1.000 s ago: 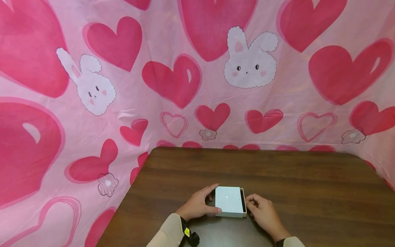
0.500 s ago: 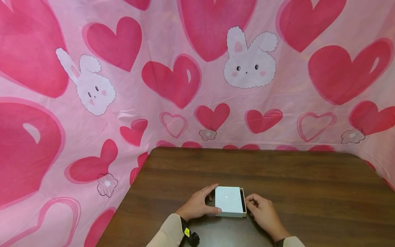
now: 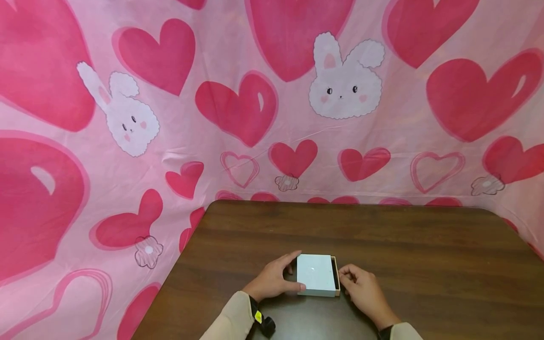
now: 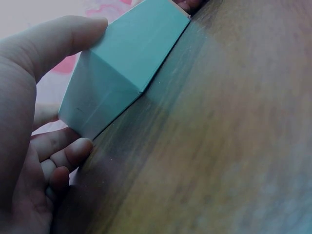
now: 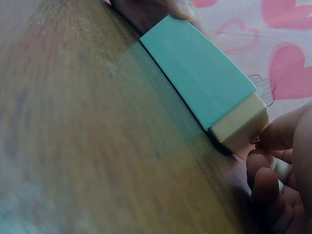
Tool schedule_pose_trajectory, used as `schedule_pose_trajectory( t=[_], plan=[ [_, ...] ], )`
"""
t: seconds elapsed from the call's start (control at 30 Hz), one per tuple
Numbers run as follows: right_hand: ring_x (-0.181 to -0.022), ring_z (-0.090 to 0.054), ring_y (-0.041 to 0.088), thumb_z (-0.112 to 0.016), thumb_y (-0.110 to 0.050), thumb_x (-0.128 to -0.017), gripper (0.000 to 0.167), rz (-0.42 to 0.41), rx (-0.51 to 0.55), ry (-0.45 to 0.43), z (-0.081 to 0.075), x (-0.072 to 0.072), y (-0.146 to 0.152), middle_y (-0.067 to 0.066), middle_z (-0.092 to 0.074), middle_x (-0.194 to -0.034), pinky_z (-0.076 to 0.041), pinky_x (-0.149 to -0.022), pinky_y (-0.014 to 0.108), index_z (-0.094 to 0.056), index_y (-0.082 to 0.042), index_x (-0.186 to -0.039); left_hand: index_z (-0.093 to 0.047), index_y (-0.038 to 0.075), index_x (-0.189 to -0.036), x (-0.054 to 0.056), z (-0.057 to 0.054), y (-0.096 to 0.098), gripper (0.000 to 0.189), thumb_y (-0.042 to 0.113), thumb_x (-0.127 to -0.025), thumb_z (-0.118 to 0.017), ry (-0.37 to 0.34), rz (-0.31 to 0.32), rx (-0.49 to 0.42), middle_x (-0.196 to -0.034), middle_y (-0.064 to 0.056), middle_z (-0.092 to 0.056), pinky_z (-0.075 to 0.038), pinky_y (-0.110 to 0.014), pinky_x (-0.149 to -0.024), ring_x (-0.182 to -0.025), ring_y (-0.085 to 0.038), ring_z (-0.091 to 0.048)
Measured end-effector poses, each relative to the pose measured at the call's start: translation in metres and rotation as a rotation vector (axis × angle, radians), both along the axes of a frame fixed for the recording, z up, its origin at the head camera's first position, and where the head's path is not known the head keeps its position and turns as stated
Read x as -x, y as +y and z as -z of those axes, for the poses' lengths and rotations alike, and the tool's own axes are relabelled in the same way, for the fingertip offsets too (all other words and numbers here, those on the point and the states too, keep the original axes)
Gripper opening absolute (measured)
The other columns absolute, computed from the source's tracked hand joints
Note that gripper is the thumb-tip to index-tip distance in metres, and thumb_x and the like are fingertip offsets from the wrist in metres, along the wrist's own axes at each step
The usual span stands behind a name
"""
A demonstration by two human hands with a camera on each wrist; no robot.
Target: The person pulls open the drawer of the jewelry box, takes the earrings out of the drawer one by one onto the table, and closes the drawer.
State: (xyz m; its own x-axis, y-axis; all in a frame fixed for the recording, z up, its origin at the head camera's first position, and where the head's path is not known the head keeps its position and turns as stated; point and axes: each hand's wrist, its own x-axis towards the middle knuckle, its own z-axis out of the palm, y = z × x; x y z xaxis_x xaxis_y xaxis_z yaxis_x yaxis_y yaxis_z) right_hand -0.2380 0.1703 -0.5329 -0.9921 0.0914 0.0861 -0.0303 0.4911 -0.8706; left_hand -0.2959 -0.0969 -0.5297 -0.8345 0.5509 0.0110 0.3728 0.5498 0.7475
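A flat drawer box with a pale blue-green sleeve (image 3: 315, 274) lies on the table. Its beige inner tray (image 5: 239, 119) juts a little out of the right end, and a narrow dark gap shows inside in the head view. My left hand (image 3: 272, 278) holds the sleeve's left end, thumb (image 4: 73, 34) on the near top edge and fingers at the far side. At the tray's end my right hand (image 3: 361, 288) pinches what looks like a small pull, mostly hidden by thumb and fingertips. The tray's contents are hidden by the sleeve.
The brown wood-grain table (image 3: 425, 255) stretches behind and to both sides of the box. A pink cloth (image 3: 297, 113) with hearts and rabbit faces hangs along its back and left. A black wrist camera (image 3: 267, 326) sits on the left cuff.
The head view has tipped slightly, so everything sits a little higher in it. Hands, sleeve and tray show no clear movement against each other.
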Motion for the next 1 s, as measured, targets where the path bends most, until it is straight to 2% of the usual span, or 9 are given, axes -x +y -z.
schedule_pose_trajectory(
  t=[1.0],
  plan=[
    [-0.054, -0.053, 0.013, -0.067, -0.010, -0.092, 0.007, -0.001, 0.007, -0.001, -0.0017, -0.0010, -0.0010, -0.001, -0.056, -0.068, -0.045, -0.047, 0.027, -0.067, -0.013, -0.085, -0.036, 0.031, -0.151, -0.0005, -0.0024, -0.0001, 0.089, 0.057, -0.076, -0.076, -0.001, 0.000, 0.005, -0.118, 0.013, -0.051, -0.042, -0.035, -0.080, -0.098, -0.009, -0.049]
  ],
)
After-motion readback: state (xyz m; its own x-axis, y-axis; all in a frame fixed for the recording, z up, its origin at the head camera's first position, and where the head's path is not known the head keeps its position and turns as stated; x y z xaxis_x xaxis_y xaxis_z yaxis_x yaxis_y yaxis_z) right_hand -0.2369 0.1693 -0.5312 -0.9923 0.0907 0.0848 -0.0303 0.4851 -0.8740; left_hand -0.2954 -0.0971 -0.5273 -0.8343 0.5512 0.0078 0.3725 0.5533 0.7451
